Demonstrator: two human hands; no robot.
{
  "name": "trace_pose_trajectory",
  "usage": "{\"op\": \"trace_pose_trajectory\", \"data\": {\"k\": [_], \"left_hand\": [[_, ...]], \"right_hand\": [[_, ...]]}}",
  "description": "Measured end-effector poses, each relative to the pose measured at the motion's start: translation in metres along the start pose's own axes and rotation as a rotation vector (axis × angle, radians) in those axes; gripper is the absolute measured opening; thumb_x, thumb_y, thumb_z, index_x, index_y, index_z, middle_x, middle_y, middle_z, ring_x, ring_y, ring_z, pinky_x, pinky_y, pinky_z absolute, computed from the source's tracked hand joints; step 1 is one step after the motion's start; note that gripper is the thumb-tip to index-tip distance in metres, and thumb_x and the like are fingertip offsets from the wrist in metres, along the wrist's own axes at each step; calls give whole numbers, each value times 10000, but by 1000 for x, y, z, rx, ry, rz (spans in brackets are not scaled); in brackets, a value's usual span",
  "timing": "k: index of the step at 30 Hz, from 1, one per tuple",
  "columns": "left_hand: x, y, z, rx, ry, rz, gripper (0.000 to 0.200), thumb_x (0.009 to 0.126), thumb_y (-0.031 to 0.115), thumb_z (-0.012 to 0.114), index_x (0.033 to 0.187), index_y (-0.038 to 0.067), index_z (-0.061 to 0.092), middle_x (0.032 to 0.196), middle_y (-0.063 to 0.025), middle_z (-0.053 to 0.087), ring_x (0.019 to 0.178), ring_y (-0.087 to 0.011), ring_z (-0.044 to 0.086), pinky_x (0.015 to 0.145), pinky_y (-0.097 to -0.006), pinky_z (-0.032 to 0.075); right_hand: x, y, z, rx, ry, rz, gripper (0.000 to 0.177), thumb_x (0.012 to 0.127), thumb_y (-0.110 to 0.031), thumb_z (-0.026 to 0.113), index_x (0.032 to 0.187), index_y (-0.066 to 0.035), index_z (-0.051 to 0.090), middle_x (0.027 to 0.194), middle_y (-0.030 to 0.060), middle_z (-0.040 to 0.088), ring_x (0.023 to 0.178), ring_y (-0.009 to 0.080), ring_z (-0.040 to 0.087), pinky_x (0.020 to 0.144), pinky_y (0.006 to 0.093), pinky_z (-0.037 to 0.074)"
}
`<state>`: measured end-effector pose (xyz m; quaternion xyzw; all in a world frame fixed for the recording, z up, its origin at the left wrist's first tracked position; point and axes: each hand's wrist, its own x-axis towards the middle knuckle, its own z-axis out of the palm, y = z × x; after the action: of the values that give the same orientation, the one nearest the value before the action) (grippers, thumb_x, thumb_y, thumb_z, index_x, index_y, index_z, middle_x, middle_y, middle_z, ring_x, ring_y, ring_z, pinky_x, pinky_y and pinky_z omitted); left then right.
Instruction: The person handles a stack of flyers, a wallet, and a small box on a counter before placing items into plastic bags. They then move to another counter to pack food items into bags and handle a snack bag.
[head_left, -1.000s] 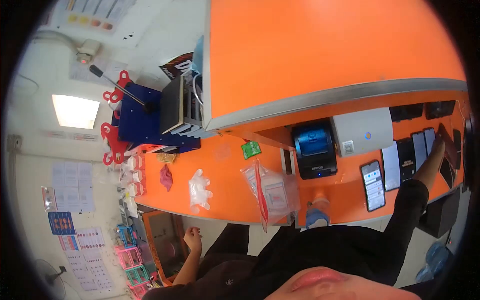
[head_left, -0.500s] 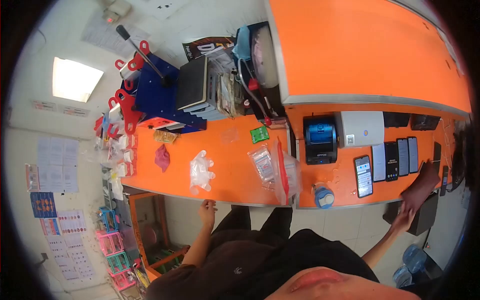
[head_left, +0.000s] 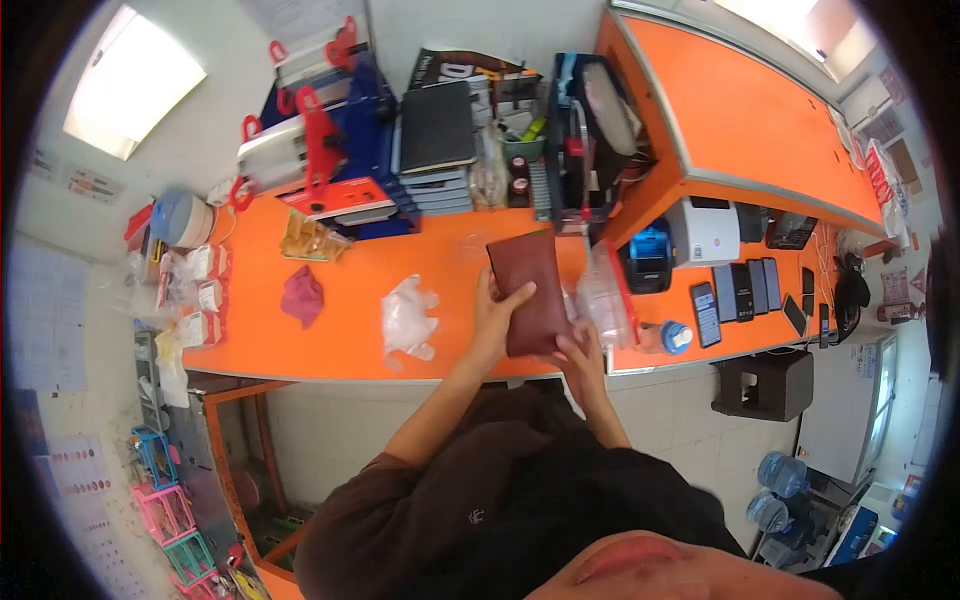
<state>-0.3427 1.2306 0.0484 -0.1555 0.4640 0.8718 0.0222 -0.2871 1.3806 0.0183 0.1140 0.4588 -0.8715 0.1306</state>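
Note:
A dark maroon folder or wallet (head_left: 530, 295), flat and rectangular, is held up in front of me over the front part of the orange table. My left hand (head_left: 497, 318) grips its left edge, with the thumb lying on the cover. At the lower right corner my right hand (head_left: 580, 358) pinches it. Left of my hands, a translucent white glove (head_left: 408, 322) lies on the table. Behind the maroon item and to its right is a clear plastic bag with a red strip (head_left: 610, 300), partly hidden.
The orange table (head_left: 250, 340) also carries a pink cloth (head_left: 302, 296), a blue paper cutter (head_left: 375, 130), stacked books (head_left: 437, 130) and a blue-capped bottle (head_left: 675, 337). Several phones (head_left: 706, 315) and a small printer (head_left: 646, 258) stand at the right, under a raised orange shelf (head_left: 750, 110).
The maroon item has moved from the far right to in front of me. My left hand has come up from the table edge and now holds it too. The view has shifted.

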Motion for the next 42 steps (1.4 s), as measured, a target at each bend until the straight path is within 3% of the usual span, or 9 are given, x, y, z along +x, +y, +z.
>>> {"op": "trace_pose_trajectory", "data": {"k": [6,9,13,16,21,24,34,39,42], "left_hand": [[65,14,-123,390,-24,191,450,819,184,680,1178,-14,495,1131,-133,560,1029,-215,555,858,-316,458],[76,39,-158,462,137,49,455,885,283,573,1223,-5,473,1143,-136,536,1021,-221,537,913,-318,407],[57,33,-225,479,210,113,377,887,281,558,1178,43,534,1110,-109,560,1028,-193,530,871,-308,401],[37,37,-268,452,133,12,323,886,305,533,1107,73,575,1096,-62,576,1012,-182,539,847,-316,382],[9,49,-309,301,387,-203,205,870,215,532,1007,77,596,995,-25,597,901,-156,556,753,-275,400],[6,49,-338,311,433,-262,225,873,252,521,1038,115,591,1045,-11,598,935,-156,572,803,-307,394],[16,46,-359,239,396,-163,197,884,213,513,1024,98,591,1013,-22,599,918,-153,573,774,-292,406],[10,33,-354,211,334,-223,162,883,199,527,1000,100,579,992,-8,587,870,-138,573,726,-274,408],[9,29,-355,240,338,-267,153,882,192,523,985,97,584,977,-5,592,858,-133,575,725,-273,408]], "right_hand": [[89,83,89,-244,-63,18,355,828,-194,681,1098,-25,525,920,72,624,635,132,619,443,241,513],[117,95,133,-209,91,-7,345,815,-206,698,1082,-45,550,864,46,634,563,110,593,422,223,488],[149,114,164,-233,111,-57,348,808,-219,707,1071,-52,552,859,41,633,585,104,596,409,214,472],[166,130,171,-202,112,-26,343,808,-217,707,1069,-57,554,843,32,632,606,102,599,420,218,477],[188,138,176,-240,110,-30,331,818,-211,698,1074,-55,558,862,28,626,640,104,602,453,232,501],[205,137,184,-223,125,-65,320,815,-207,702,1059,-50,566,874,35,624,649,108,601,446,230,493],[212,132,193,-317,75,75,238,829,-162,679,1002,-35,576,806,26,601,570,107,543,405,237,398],[262,126,182,-513,91,-242,352,809,-169,707,1070,21,566,689,1,550,470,75,441,391,227,322],[289,121,185,-411,160,-308,418,804,-154,714,1112,77,551,706,0,565,514,65,491,397,219,341]]}}
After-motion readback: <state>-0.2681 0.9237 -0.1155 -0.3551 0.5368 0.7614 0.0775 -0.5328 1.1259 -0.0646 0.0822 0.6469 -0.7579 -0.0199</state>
